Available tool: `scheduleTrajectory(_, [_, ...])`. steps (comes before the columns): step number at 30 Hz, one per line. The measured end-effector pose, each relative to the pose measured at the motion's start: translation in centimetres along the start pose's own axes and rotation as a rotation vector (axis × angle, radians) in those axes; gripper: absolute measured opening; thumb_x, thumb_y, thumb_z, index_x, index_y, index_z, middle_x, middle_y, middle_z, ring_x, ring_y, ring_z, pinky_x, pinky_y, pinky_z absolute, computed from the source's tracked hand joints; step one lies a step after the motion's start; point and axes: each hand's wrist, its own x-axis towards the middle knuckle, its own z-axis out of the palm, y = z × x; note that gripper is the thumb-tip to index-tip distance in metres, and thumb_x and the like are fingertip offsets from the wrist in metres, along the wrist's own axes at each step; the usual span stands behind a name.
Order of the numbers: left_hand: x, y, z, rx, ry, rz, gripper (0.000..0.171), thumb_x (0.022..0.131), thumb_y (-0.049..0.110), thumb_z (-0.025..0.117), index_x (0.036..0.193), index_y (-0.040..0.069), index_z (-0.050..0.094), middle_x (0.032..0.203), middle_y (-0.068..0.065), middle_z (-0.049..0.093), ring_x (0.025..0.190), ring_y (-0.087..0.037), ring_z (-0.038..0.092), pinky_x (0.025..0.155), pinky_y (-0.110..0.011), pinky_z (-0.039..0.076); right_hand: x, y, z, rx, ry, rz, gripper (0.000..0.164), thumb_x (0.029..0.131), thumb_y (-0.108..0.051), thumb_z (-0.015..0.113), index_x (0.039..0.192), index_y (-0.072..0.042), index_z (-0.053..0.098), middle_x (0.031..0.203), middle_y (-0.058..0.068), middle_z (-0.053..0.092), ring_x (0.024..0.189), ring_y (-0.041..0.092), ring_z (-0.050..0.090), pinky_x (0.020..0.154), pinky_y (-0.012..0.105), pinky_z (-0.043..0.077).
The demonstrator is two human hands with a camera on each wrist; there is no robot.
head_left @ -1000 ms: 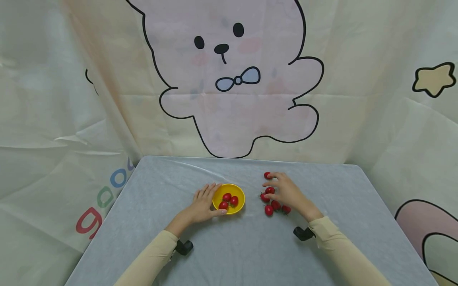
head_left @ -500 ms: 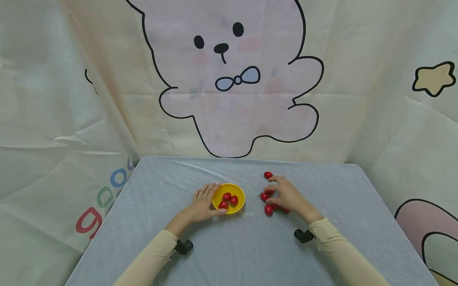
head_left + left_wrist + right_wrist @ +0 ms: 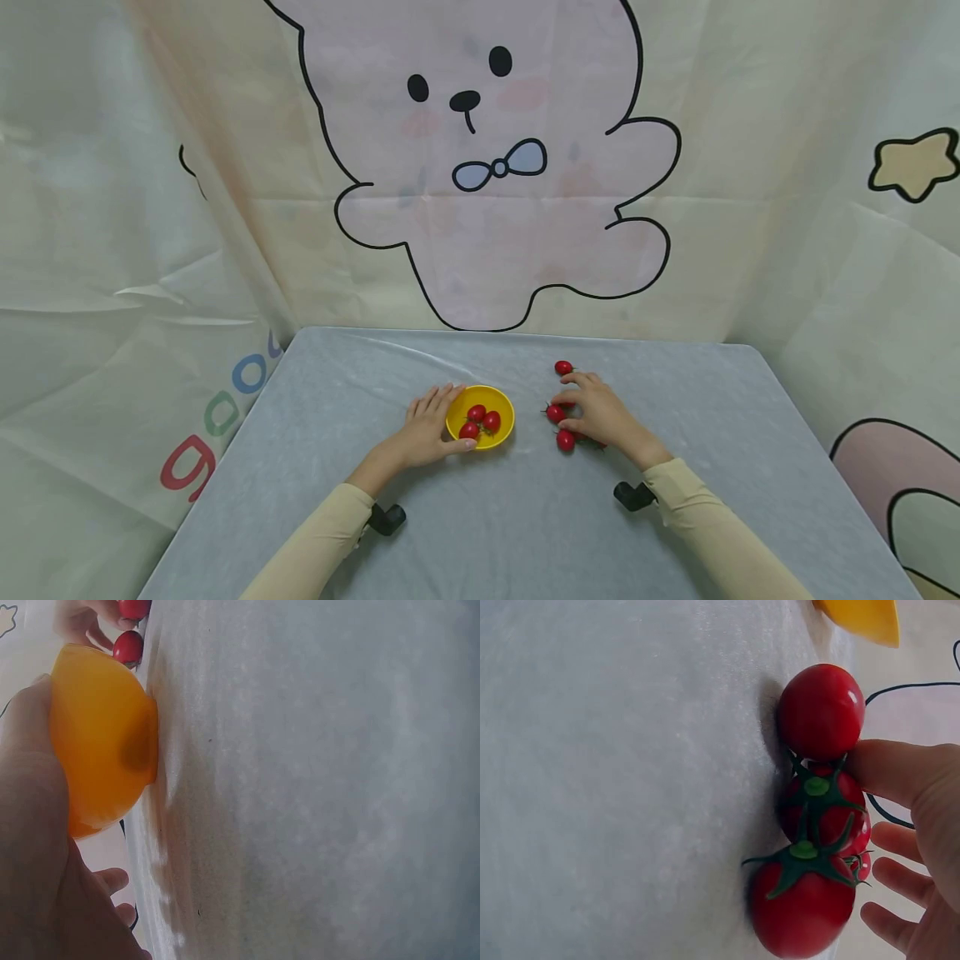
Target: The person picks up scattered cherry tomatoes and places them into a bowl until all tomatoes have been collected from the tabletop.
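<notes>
In the head view, my left hand (image 3: pixel 429 429) holds the yellow bowl (image 3: pixel 507 432) by its left side, thumb at the near rim and fingers toward the far rim. Three cherry tomatoes (image 3: pixel 491 422) lie in the bowl. The bowl (image 3: pixel 105 742) stands on the table in the left wrist view. My right hand (image 3: pixel 603 414) is over the loose cherry tomatoes (image 3: pixel 566 440) to the right, thumb and fingers apart. In the right wrist view its thumb (image 3: pixel 892 769) appears against the cluster, beside a tomato (image 3: pixel 821 712); whether it presses one is unclear. The hand hides some tomatoes.
One cherry tomato (image 3: pixel 563 367) lies apart, beyond the right hand. A grey cloth covers the table (image 3: pixel 495 533). Printed curtains (image 3: pixel 720 167) hang behind and at both sides. A black wrist camera (image 3: pixel 634 497) sits below the right wrist.
My right hand has drawn slightly nearer and down over the cluster, uncovering the far tomato and covering others. The left hand and bowl have stayed in place.
</notes>
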Motion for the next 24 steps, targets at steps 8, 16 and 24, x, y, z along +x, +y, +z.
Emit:
scheduleTrajectory(8, [0.0,0.0,0.0,-0.004,-0.002,0.000,0.100,0.084,0.070,0.060,0.159,0.025,0.013,0.167,-0.010,0.017,0.154,-0.039,0.010,0.121,-0.065,0.007,0.0,-0.1,0.1,-0.013,0.005,0.000,0.035,0.076,-0.027,0.085,0.109,-0.018,0.076,0.135,0.014,0.058,0.124,0.035,0.050,0.101,0.059,0.045])
scheduleTrajectory(16, [0.0,-0.1,0.1,-0.007,-0.006,0.002,0.100,0.084,0.071,0.059,0.160,0.026,0.011,0.167,-0.010,0.016,0.154,-0.039,0.010,0.122,-0.065,0.006,0.2,-0.3,-0.2,-0.024,0.018,0.013,0.034,0.077,-0.028,0.085,0.108,-0.018,0.076,0.135,0.012,0.058,0.124,0.033,0.051,0.103,0.057,0.046])
scheduleTrajectory(24, [0.0,0.0,-0.1,-0.012,0.002,0.017,0.101,0.084,0.072,0.059,0.159,0.023,0.013,0.167,-0.012,0.017,0.153,-0.041,0.011,0.120,-0.066,0.007,0.5,-0.9,-1.1,-0.026,0.077,-0.031,0.035,0.077,-0.028,0.085,0.108,-0.017,0.075,0.133,0.014,0.060,0.124,0.034,0.051,0.103,0.057,0.046])
